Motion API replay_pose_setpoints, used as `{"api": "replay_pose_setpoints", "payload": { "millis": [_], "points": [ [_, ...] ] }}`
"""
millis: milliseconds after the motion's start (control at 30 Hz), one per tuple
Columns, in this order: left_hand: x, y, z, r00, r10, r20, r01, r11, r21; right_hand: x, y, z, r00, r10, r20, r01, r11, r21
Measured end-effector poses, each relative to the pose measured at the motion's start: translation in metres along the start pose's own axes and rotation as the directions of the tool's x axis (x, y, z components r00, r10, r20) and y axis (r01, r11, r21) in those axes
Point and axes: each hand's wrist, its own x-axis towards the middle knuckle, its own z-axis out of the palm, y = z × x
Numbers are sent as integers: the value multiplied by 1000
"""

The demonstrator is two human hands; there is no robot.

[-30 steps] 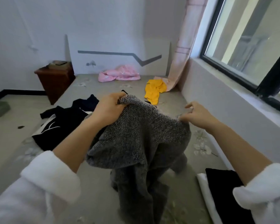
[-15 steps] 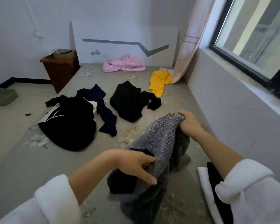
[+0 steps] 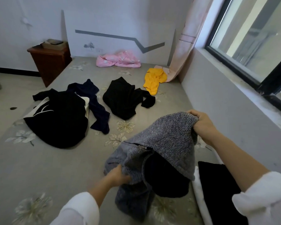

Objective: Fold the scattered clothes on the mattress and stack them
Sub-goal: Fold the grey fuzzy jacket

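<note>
Clothes are lying all over the gray flowery mattress. One of them, a gray knit top, is hanging in the air at the near right between two hands. The right hand is holding its high edge, and its grip is closed tight on the cloth. The left hand is gripping its low edge, nearer and lower down.

Five more pieces are lying loose on the mattress:
- one big black top with white stripes at the left
- one navy piece touching its right side
- one black top in the middle
- one yellow piece farther right
- one pink piece at the far end

One folded black piece is sitting on one folded white piece at the near right.
</note>
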Motion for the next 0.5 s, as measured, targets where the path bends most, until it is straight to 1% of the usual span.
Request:
{"api": "replay_pose_setpoints", "payload": {
  "millis": [33, 100, 200, 233, 300, 333, 367, 400, 433, 467, 500],
  "points": [
    [6, 2, 10, 999, 32, -12, -33, 999, -21, 0, 0, -1, 1000, -3, -6, 3, 1000, 15],
    [23, -1, 33, 994, 52, -92, -59, 995, -84, -3, -4, -3, 1000, 8, -20, -6, 996, 91],
    [33, 10, 47, 990, 39, -135, -77, 954, -288, -4, -12, -9, 998, 28, -63, -11, 968, 252],
    [30, 19, 45, 990, 20, -139, -71, 925, -374, -4, -16, -11, 996, 35, -77, -10, 955, 298],
    [27, 31, 39, 988, -121, -97, 44, 820, -570, -5, -23, -15, 995, 38, -90, -1, 924, 383],
    [23, 35, 36, 977, -215, 11, 169, 736, -656, -5, -27, -17, 995, 33, -96, 10, 910, 414],
    [14, 43, 30, 955, -244, 169, 287, 616, -734, -5, -30, -18, 995, 24, -99, 22, 900, 435],
    [10, 46, 28, 916, -219, 335, 401, 491, -773, -6, -34, -20, 995, 11, -97, 34, 891, 453],
    [6, 52, 30, 880, -187, 437, 474, 398, -785, -6, -37, -21, 996, -2, -92, 45, 884, 466],
    [2, 58, 34, 862, -134, 490, 504, 335, -796, -6, -39, -22, 996, -11, -88, 52, 878, 475],
    [-1, 66, 38, 861, -90, 500, 504, 279, -818, -6, -42, -23, 996, -19, -82, 56, 873, 484]
  ]
}}
